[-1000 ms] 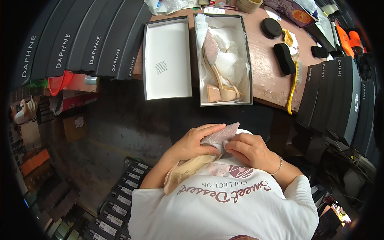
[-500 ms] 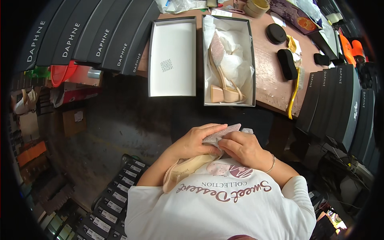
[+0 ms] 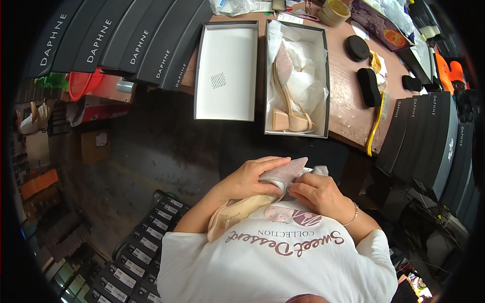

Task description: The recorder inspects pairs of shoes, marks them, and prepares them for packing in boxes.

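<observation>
My left hand (image 3: 252, 178) is wrapped round a beige shoe with a pointed, glittery pink toe (image 3: 289, 170), held close against my shirt. Its pale insole (image 3: 240, 211) points down to the left. At the edge of the toe, the fingers of my right hand (image 3: 319, 192) are pinched on a greyish-white cloth or tissue (image 3: 319, 170), partly hidden by the hand. A matching shoe (image 3: 284, 70) lies on its side in the open shoebox (image 3: 327, 101) on the table, bedded in white tissue paper (image 3: 301, 83).
Left of the shoebox sits its white-lined lid (image 3: 227, 98). Dark shoeboxes line the table at left (image 3: 118, 40) and right (image 3: 429, 134). A yellow-handled brush (image 3: 375, 129), black sponge (image 3: 368, 87) and round black tin (image 3: 356, 48) rest on the table. More boxes (image 3: 134, 267) are stacked at lower left.
My right hand has shifted slightly right, off the toe's upper face, so more of the glittery toe shows. My left hand keeps its hold. The whole view has shifted a little.
</observation>
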Demonstrator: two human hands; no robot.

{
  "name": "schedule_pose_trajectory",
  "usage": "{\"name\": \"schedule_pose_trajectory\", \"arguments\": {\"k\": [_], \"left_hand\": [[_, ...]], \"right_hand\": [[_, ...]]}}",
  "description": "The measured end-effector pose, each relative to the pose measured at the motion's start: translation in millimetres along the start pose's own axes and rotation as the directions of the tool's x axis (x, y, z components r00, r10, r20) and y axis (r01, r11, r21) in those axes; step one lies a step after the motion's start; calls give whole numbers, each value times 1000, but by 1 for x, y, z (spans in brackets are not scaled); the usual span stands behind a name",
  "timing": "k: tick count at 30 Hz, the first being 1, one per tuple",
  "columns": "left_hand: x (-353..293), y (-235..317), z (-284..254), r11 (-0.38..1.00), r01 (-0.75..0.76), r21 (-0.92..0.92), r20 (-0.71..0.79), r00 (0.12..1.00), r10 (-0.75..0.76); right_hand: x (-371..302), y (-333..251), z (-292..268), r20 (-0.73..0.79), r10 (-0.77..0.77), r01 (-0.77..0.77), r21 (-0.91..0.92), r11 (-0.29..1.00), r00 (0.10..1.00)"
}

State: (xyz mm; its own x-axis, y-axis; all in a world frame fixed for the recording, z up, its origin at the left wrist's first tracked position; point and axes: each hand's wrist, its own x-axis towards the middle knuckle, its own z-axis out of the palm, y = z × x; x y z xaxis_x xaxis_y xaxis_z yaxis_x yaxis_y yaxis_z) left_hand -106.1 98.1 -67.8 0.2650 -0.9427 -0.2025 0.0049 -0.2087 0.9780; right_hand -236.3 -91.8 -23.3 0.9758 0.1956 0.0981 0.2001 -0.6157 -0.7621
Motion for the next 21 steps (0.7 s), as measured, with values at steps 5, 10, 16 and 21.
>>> {"name": "schedule_pose_trajectory", "arguments": {"k": [5, 10, 16, 21], "left_hand": [[2, -3, -1, 990, 11, -138, 4, 1000, -10], [-3, -6, 3, 989, -49, -137, -33, 998, 45], [-17, -26, 21, 978, -210, -9, -217, 955, 203], [-40, -26, 35, 985, -171, -30, -331, 931, 152]], "right_hand": [[13, -2, -2, -46, -7, 7, 1, 1000, 999], [14, -2, 2, 29, 41, -41, 4, 999, 999], [24, -15, 7, 34, 58, -57, -18, 998, 998], [34, -13, 3, 295, -66, 65, 13, 998, 953]]}}
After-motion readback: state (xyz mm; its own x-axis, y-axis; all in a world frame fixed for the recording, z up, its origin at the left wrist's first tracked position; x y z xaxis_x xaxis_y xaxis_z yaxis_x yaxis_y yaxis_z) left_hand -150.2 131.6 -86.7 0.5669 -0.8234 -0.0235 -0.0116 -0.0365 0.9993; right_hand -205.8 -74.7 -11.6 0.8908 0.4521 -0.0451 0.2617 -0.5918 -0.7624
